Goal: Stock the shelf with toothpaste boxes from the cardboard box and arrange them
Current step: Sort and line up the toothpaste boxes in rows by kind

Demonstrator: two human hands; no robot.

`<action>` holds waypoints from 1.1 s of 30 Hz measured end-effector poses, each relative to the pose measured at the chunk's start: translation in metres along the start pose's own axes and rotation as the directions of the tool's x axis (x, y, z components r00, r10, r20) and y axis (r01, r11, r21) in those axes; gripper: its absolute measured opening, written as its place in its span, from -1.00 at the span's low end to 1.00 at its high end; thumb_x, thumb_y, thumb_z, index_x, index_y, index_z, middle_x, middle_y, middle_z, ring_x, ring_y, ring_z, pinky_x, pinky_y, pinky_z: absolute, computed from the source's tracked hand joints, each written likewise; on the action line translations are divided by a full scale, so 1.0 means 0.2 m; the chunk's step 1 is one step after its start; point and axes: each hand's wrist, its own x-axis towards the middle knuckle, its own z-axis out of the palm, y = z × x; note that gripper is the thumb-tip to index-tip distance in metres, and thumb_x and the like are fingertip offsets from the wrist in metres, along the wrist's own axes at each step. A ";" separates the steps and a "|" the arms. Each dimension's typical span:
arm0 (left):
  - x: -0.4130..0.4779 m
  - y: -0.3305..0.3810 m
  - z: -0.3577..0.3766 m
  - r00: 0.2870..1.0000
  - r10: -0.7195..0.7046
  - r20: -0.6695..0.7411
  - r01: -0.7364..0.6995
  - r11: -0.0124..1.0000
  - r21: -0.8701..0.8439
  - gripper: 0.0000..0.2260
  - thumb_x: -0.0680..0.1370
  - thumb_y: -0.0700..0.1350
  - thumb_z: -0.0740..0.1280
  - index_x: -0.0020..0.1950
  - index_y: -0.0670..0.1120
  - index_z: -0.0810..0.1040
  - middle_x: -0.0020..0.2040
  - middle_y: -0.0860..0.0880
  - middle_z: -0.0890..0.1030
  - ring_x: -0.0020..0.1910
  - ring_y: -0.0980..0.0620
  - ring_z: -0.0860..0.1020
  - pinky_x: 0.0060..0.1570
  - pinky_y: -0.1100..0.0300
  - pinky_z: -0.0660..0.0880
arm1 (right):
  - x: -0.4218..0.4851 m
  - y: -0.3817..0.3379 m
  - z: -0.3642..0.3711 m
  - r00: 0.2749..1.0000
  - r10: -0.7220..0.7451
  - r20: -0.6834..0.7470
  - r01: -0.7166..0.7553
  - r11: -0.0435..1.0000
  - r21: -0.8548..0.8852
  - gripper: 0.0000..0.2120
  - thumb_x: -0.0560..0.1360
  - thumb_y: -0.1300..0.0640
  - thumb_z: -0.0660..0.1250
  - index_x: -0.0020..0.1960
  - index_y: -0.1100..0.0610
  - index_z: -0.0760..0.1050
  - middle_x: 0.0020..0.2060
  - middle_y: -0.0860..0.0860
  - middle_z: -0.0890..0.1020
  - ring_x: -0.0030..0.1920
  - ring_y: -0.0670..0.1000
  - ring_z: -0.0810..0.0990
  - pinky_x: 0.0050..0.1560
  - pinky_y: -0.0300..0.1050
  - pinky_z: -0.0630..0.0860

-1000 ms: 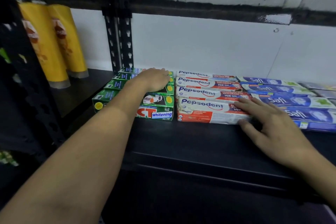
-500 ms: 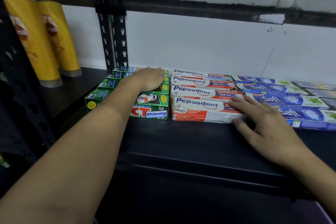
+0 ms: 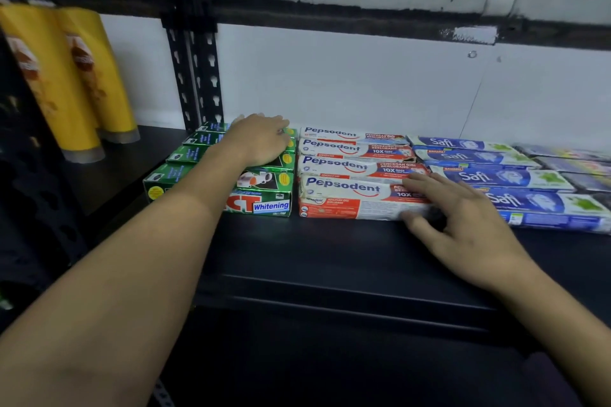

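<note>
- toothpaste boxes lie flat on a black metal shelf in three blocks set close side by side: green boxes on the left, red and white pepsodent boxes in the middle, blue safi boxes on the right. each block runs in rows from the shelf front back toward a white wall.
- the left hand rests palm down on top of the green boxes, toward the back rows. its fingers are close together, loosely bent over the box tops, and hold nothing.
- the right hand is at the right end of the front pepsodent box. its fingers lie apart and nearly straight on the top, and the thumb touches the front face.
- yellow tubes stand upright at far left, beyond a black upright post. more boxes at the far right edge are too blurred to name.
- the cardboard box is not in view.
- this looks like the arranging step, with these rows already stocked.
- to do it well, nudge the front pepsodent box with flat fingers, not a squeeze, since its card looks creased and soft.
- bring its front face level with the green and blue fronts, and close any gap to the row behind.
- let the left hand brace the green block so it does not slide sideways.
</note>
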 end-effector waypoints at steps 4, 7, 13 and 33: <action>-0.09 0.07 -0.10 0.991 0.041 -0.128 -0.040 0.999 0.011 -0.52 0.65 0.19 0.07 0.54 0.07 0.29 0.56 0.05 0.27 0.56 -0.05 0.16 0.53 -0.03 -0.03 | 0.01 0.01 0.01 1.000 -0.006 -0.011 0.006 1.000 -0.001 -0.52 0.52 -0.13 0.28 0.41 -0.05 0.45 0.42 -0.08 0.43 0.49 -0.04 0.30 0.51 0.13 0.16; -0.27 0.19 -0.14 0.970 0.117 -0.214 -0.144 0.983 -0.117 -0.55 0.60 0.27 0.17 0.44 0.14 0.44 0.48 0.07 0.40 0.52 -0.02 0.26 0.50 0.00 0.04 | 0.01 0.01 0.01 1.000 -0.020 -0.005 0.020 1.000 -0.021 -0.53 0.53 -0.13 0.26 0.41 -0.03 0.45 0.41 -0.06 0.46 0.49 -0.01 0.31 0.51 0.16 0.16; -0.62 0.28 -0.01 0.981 0.166 -0.102 -0.178 0.975 -0.131 -0.41 0.43 0.46 0.22 0.41 0.27 0.42 0.47 0.20 0.38 0.53 0.10 0.22 0.55 -0.04 -0.03 | 0.00 0.00 0.00 0.998 -0.045 0.045 0.050 0.993 -0.104 -0.54 0.60 -0.14 0.16 0.48 -0.09 0.35 0.47 -0.13 0.36 0.53 0.01 0.21 0.53 0.12 0.05; -0.88 0.49 0.02 0.918 0.226 -0.326 -0.187 0.971 0.147 -0.58 0.55 0.09 0.32 0.40 0.02 0.50 0.43 0.02 0.48 0.42 -0.10 0.39 0.40 -0.14 0.26 | -0.20 -0.07 -0.13 0.990 -0.103 -0.097 0.106 0.994 0.025 -0.61 0.51 0.01 0.29 0.30 0.10 0.53 0.16 0.03 0.63 0.18 0.13 0.55 0.22 0.09 0.46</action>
